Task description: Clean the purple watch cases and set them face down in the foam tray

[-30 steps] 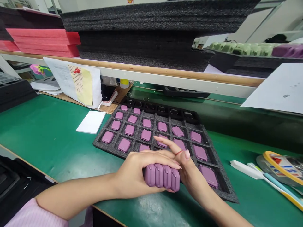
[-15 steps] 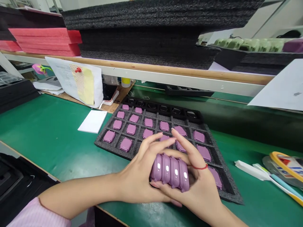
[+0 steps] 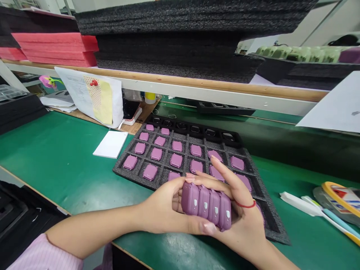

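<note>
On the green bench mat (image 3: 56, 150), a white paper pad (image 3: 110, 144) lies left of a black foam tray (image 3: 135, 176) holding purple plastic cases in its cells. From a pink sleeve (image 3: 36, 251), the left hand (image 3: 160, 206) cups four purple cases (image 3: 206, 206), stacked side by side between both palms, with its fingers (image 3: 194, 179) pressed together across the top of the row. The right hand (image 3: 244, 217), a red string (image 3: 246, 205) at its wrist, presses the row's right end, its index finger (image 3: 225, 174) stretched over the tray. Since the earlier frame, the row has shifted right and the left fingers have closed flat instead of spreading upward
</note>
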`<state>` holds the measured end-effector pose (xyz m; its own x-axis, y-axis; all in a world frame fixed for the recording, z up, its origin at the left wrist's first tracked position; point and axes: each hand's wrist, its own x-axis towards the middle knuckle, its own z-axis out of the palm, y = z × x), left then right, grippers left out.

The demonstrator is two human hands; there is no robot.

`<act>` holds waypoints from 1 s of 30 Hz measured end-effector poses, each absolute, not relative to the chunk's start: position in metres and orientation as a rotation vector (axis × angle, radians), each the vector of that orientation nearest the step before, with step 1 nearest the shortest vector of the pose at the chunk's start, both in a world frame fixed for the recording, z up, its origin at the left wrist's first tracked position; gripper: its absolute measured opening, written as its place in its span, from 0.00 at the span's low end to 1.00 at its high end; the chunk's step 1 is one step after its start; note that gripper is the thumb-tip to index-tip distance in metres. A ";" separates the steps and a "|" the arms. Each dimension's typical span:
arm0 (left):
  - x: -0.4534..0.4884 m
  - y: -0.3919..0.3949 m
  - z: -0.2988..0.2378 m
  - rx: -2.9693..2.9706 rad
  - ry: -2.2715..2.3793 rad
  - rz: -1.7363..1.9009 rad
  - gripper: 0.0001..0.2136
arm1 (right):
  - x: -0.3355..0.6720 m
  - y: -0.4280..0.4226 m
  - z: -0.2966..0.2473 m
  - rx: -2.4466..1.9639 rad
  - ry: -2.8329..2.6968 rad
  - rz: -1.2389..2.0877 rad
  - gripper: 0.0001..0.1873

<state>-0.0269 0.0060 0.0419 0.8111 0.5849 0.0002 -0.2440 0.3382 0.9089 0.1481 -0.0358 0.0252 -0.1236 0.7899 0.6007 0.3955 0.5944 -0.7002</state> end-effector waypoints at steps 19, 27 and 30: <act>-0.029 0.011 0.033 1.101 0.380 0.506 0.23 | 0.152 -0.033 0.027 -0.959 -1.779 0.421 0.53; -0.027 0.008 0.036 1.131 0.410 0.546 0.21 | 0.149 -0.032 0.025 -0.922 -1.793 0.480 0.54; -0.027 0.008 0.035 1.184 0.417 0.580 0.17 | 0.149 -0.031 0.024 -0.918 -1.793 0.486 0.54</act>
